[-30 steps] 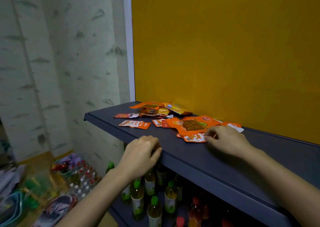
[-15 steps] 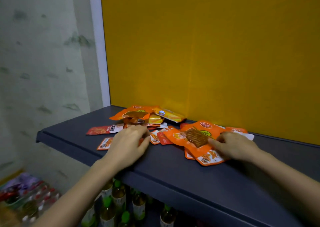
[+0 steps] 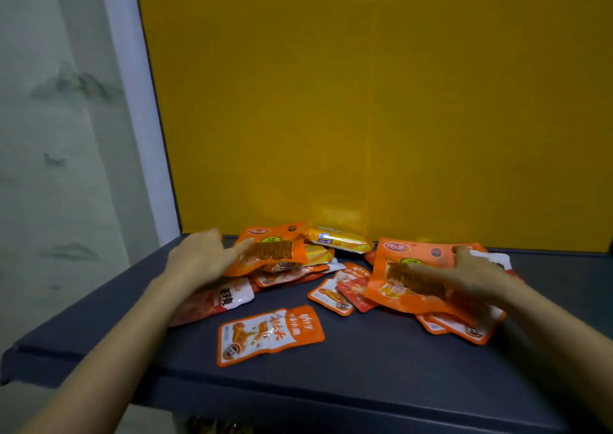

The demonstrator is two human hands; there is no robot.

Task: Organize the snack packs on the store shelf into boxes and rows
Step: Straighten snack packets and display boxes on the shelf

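Several snack packs lie loose on a dark grey shelf. My left hand grips the left edge of a large orange pack that tilts up off the left pile. My right hand lies over a second large orange pack, thumb at its top edge, fingers blurred across its front. A small orange-and-white pack lies alone near the front. A red-and-white pack sits under my left wrist. A yellow pack rests at the back. Small red and orange packs lie between my hands.
A yellow back panel rises behind the shelf. A white post and a patterned wall stand to the left. The shelf's front edge runs across the bottom of the view; its right part holds no packs.
The view has moved closer to the shelf. My left hand went from the small front packs to the large orange pack at the back left. My right hand slid onto the right large pack.
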